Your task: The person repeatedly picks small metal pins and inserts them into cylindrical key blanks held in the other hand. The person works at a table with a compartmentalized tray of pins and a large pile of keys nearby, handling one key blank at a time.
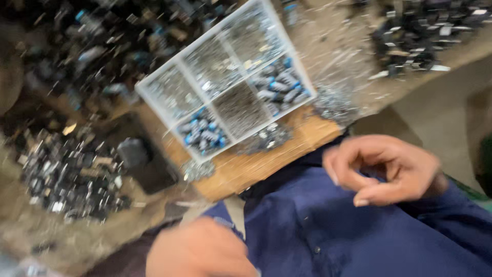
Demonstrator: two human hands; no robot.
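Dusty, cluttered ground fills most of the blurred view, strewn with heaps of small dark parts: one heap (pixel 72 174) at the left of the frame, another (pixel 425 36) at the upper right, and a looser, darker scatter (pixel 102 46) across the upper left. Near the middle, a wooden board (pixel 256 164) serves as a tabletop, and on it sits a white divided tray (pixel 228 77), turned at an angle. Most of its compartments hold fine grey metal bits; two of them, one toward the lower left of the tray and one toward its right side, hold small blue and silver cylinders (pixel 279 84). Little piles of grey metal pieces (pixel 333 105) lie on the board just beside the tray's lower right edge. A dark boxy object (pixel 141 159) rests to the left of the board.

Low in the frame, the person's blue clothing (pixel 328 231) fills the lower right. The right hand (pixel 384 169) hovers above it at the right of the frame, fingers curled in and thumb close to the fingertips; whether anything small is pinched in that grip cannot be told. The left hand (pixel 197 251) is at the bottom edge, left of centre, so blurred that its grip cannot be told. Both hands are well apart from the tray.
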